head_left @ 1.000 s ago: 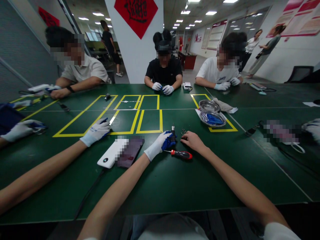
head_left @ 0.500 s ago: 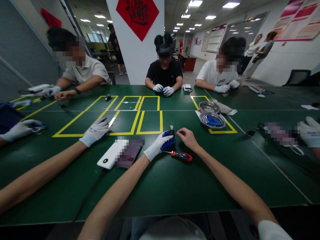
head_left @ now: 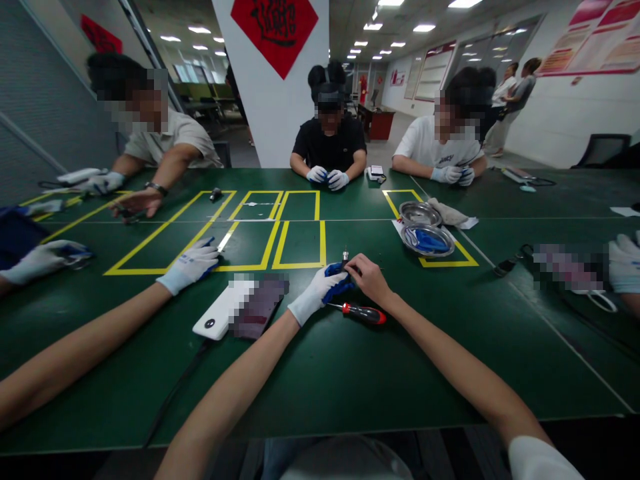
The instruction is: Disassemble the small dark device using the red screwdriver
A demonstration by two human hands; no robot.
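My left hand (head_left: 319,292), in a white glove with blue palm, is closed round a small black part with a metal tip (head_left: 345,255). The tip points up above the glove; the lower body is hidden in the fingers. Bare and closed in a pinch, my right hand (head_left: 374,279) has its fingertips against the right side of the black part. Whatever lies between those fingertips is too small to make out. Just below both hands a red and black screwdriver (head_left: 365,314) lies on the green table (head_left: 320,387), its shaft pointing left toward the glove.
A white phone-like device (head_left: 213,323) with a cable and a dark phone (head_left: 260,313) lie to the left. Beyond them rests a neighbour's gloved hand (head_left: 193,263). Metal bowls (head_left: 453,250) stand at right, near yellow tape outlines (head_left: 300,266). Several people sit around the table.
My right hand has moved left, from just beside the black part to touching it. My left hand keeps its hold in nearly the same place. Across the table, a person's bare hand has shifted.
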